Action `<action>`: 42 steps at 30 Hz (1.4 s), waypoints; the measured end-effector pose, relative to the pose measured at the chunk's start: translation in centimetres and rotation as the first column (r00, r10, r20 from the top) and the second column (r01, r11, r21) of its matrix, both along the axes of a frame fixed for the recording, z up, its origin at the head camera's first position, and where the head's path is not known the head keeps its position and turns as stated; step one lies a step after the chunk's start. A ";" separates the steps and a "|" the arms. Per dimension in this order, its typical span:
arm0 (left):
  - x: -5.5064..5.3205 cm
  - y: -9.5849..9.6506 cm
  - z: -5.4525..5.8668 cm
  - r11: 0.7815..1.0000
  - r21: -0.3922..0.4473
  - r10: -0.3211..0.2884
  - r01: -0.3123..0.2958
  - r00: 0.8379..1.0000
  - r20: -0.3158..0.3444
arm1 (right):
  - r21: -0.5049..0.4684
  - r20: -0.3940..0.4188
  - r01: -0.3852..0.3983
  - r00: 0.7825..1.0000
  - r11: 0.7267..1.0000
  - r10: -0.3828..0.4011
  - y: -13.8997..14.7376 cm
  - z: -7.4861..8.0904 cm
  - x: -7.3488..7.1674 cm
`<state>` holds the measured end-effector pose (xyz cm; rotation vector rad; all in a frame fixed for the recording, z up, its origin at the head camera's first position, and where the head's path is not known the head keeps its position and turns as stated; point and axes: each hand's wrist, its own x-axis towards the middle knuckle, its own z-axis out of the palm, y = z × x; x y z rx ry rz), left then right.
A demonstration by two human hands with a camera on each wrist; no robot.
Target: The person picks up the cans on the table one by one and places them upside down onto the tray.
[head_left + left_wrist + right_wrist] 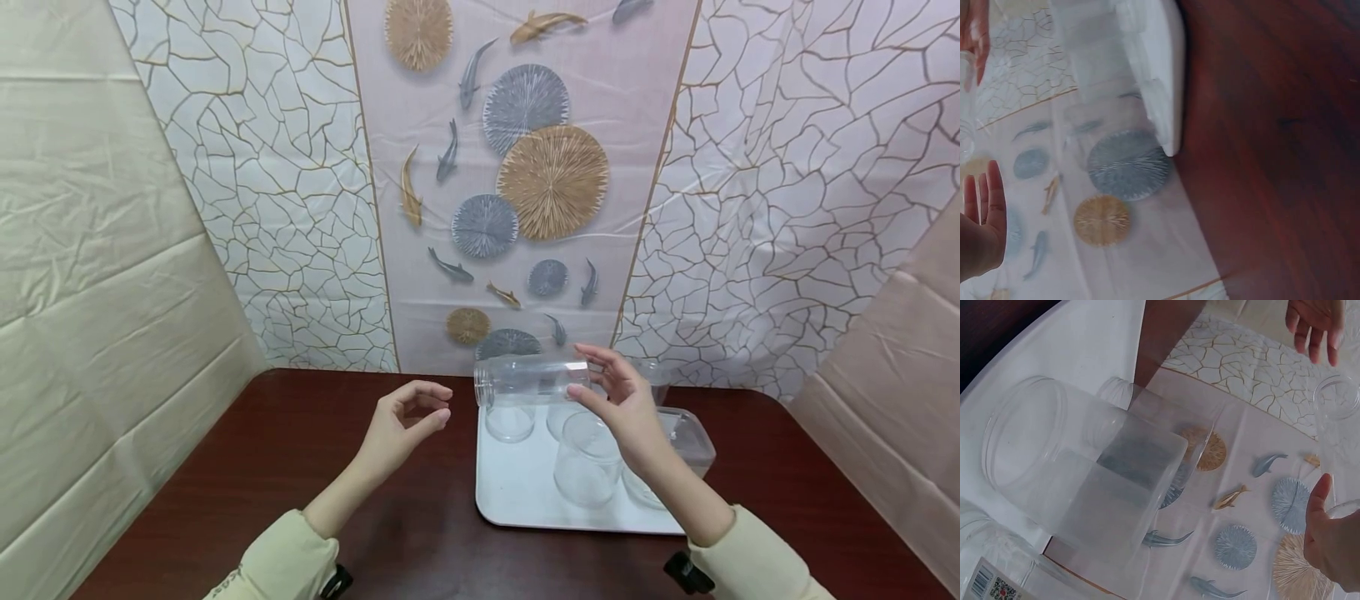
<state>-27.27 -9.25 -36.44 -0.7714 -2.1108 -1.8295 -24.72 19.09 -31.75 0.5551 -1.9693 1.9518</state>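
A clear cylindrical jar lies sideways in the air above the far part of the white tray. My right hand pinches its right end between thumb and fingers. The jar's threaded mouth faces left, towards my left hand. That hand hovers left of the jar, fingers loosely bent, touching nothing. In the right wrist view the held jar is cut off by the frame's edge. Only part of my left hand shows in the left wrist view.
Several clear containers stand on the tray, among them a wide jar at the front and a container at the right. One container carries a label with a barcode. Patterned cloth hangs behind the dark red table.
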 end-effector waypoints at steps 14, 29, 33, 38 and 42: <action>-0.2 -0.2 -3.8 0.967 -0.225 0.110 -0.119 0.993 -0.052 | 0.013 -0.021 0.030 0.999 0.999 -0.030 0.5 0.4 -0.1; -0.2 -0.1 -6.9 0.757 -0.653 -0.035 0.021 0.999 -0.008 | 0.119 -0.002 0.083 0.997 0.989 -0.083 0.6 1.3 -0.6; -0.2 0.1 -7.5 0.716 -0.697 -0.054 0.041 0.999 0.003 | 0.143 -0.003 0.098 0.995 0.985 -0.098 0.6 1.4 -0.7; -0.2 0.7 -7.9 0.689 -0.723 -0.068 0.047 0.998 0.000 | 0.200 -0.065 0.105 0.993 0.974 -0.094 0.5 1.2 -0.9; -0.5 1.5 -8.2 0.655 -0.755 -0.071 0.028 0.997 -0.026 | 0.288 -0.141 0.144 0.984 0.947 -0.107 0.4 1.0 -0.8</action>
